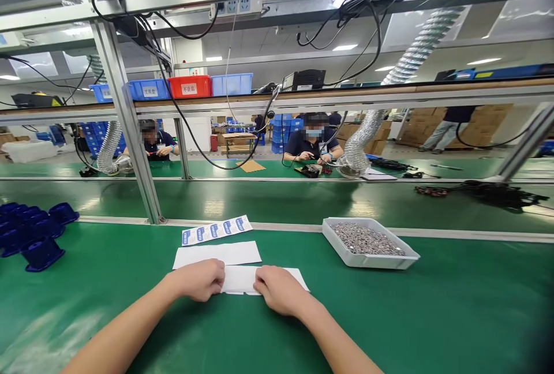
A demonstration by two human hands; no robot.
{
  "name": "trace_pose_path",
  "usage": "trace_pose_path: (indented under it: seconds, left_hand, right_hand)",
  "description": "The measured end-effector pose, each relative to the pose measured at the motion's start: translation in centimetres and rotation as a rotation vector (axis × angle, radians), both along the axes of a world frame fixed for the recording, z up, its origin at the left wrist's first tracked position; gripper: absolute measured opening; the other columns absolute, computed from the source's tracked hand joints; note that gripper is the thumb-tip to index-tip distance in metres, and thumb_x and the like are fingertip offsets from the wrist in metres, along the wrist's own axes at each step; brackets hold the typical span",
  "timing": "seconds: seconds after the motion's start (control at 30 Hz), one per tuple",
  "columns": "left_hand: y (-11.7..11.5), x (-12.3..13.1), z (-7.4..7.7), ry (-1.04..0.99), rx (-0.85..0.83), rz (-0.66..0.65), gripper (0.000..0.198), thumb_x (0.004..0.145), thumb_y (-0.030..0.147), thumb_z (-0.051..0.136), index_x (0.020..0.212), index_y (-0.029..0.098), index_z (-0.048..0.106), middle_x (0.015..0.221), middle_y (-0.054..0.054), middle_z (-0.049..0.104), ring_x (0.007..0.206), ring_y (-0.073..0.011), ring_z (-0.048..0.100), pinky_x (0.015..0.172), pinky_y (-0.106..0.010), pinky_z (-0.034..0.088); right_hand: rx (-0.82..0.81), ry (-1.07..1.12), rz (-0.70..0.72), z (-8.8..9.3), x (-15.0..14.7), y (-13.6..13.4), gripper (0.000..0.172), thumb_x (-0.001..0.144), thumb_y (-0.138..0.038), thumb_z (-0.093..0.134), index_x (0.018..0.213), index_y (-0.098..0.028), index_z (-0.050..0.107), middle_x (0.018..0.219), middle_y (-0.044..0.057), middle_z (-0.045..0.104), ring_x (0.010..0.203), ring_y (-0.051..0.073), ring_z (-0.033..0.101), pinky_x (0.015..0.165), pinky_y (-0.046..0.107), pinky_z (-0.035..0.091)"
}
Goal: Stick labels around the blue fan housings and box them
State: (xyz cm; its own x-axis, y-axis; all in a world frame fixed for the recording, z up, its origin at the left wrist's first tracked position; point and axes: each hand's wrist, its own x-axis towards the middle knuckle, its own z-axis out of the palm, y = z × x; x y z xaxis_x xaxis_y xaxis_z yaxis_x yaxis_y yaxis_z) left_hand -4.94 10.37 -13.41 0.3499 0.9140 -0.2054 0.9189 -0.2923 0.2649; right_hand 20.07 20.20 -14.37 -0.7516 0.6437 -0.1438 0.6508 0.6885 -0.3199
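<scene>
A white paper strip (pixel 240 277) lies on the green bench top between my hands, with small slits or flaps along its near edge. My left hand (pixel 201 279) is closed at the strip's left part, fingertips pinching down on it. Closed in the same way, my right hand (pixel 279 290) grips the strip right of its middle, and the strip's right end shows beyond the knuckles. Just behind lies a second white strip (pixel 234 253), close to my left hand. Farther back rests a sheet of blue-and-white printed labels (pixel 216 230).
A white tray (pixel 411 259) of small metal parts stands to the right. Dark blue plastic cups (pixel 42 251) cluster at the left. A metal post (pixel 130 108) rises behind the bench. Across the belt (pixel 259 198), two people (pixel 312 140) work; bins (pixel 190 86) line the shelf above.
</scene>
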Motion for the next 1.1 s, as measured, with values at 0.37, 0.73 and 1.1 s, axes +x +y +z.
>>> trace_pose_path:
  seconds: [0.37,0.73,1.1]
  left_hand:
    - [0.9,0.1,-0.7,0.056,0.003,0.028,0.009,0.09,0.011,0.051,0.088,0.018,0.057,0.109,-0.009,0.064,0.095,-0.024,0.062,0.08,-0.033,0.046]
    - [1.0,0.8,-0.9,0.032,-0.001,0.215,0.019,0.079,0.001,0.054,0.092,0.014,0.057,0.105,-0.016,0.067,0.096,-0.0312,0.063,0.079,-0.036,0.046]
    - [1.6,1.9,-1.3,-0.765,-0.082,0.247,0.024,0.095,0.038,0.059,0.093,0.013,0.058,0.079,0.001,0.057,0.07,-0.0097,0.048,0.067,-0.021,0.041]
  right_hand:
    - [0.0,-0.016,0.006,0.6,0.5,-0.2,0.025,0.105,-0.028,0.046,0.095,-0.017,0.066,0.106,0.006,0.07,0.094,0.018,0.063,0.07,0.026,0.029]
    - [0.066,-0.147,-0.118,-0.5,-1.0,0.7,0.032,0.105,-0.033,0.049,0.104,-0.01,0.071,0.101,0.012,0.07,0.097,0.022,0.067,0.09,0.036,0.05]
    - [0.566,0.393,0.348,-1.5,-1.1,-2.5,0.039,0.107,-0.03,0.046,0.141,-0.025,0.065,0.134,0.012,0.063,0.123,0.026,0.058,0.108,0.044,0.047]
